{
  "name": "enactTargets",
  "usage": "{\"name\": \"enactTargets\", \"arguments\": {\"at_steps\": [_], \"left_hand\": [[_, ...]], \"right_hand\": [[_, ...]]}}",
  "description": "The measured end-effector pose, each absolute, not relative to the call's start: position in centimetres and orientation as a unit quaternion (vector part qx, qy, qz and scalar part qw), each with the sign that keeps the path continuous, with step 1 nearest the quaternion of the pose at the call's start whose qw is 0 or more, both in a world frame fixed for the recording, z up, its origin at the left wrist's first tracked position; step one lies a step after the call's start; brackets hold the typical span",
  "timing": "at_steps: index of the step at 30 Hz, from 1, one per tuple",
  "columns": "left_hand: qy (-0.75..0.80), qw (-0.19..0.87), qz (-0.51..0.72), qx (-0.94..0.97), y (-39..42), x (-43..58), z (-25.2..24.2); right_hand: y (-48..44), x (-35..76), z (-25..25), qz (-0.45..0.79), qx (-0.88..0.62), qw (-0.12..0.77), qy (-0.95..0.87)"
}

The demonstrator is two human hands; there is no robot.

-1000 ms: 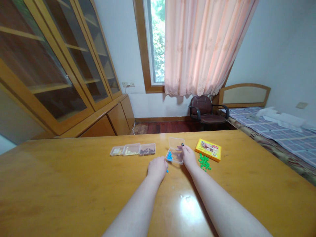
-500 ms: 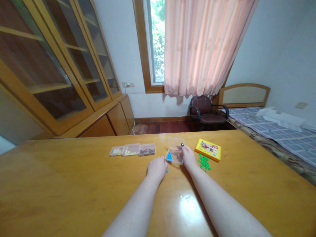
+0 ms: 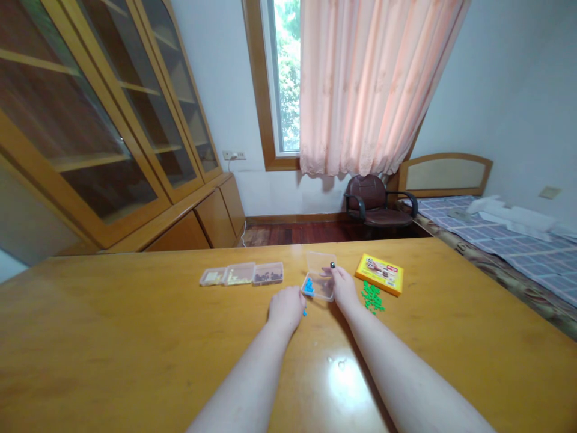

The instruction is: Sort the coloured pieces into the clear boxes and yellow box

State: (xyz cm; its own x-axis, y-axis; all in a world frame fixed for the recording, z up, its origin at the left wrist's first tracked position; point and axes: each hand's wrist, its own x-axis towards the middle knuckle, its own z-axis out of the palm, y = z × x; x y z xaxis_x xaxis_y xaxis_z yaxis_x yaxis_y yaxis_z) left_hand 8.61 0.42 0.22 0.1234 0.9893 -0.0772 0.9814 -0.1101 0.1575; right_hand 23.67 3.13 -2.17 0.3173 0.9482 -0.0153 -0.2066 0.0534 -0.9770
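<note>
While the right hand (image 3: 345,287) grips the clear box (image 3: 321,293) by its right side, the left hand (image 3: 287,305) is at its near-left corner.
Blue pieces (image 3: 309,285) lie in the box's left part, on the far and right side of the left hand, the nearer of the 2; the box seems longest from left to right. 1 separate blue piece (image 3: 305,313) shows beside that hand; whether its fingers pinch anything, I cannot tell.

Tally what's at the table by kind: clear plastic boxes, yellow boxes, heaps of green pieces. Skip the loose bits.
Clear plastic boxes: 4 (left box, middle box and dark-filled box in a row; open box at the right hand)
Yellow box: 1
Heap of green pieces: 1
Total: 6
</note>
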Motion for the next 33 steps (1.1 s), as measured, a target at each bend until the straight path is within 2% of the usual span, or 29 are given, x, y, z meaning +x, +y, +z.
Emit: {"name": "enactTargets", "arguments": {"at_steps": [16,23,26,33], "left_hand": [[0.654,0.093,0.185,0.728,0.6,8.0,0.4],[0.584,0.137,0.24,0.763,0.3,8.2,0.9],[0.609,0.129,0.209,0.754,0.2,8.2,1.3],[0.637,0.079,0.043,0.766,-0.3,8.2,0.6]], "right_hand": [[3.2,23.9,-2.5,0.424,-0.526,0.619,-0.402],[3.1,23.8,-2.4,0.428,-0.523,0.606,-0.42],[3.0,23.9,-2.0,0.423,-0.527,0.614,-0.408],[3.5,24.6,-2.2,0.422,-0.53,0.642,-0.358]]}}
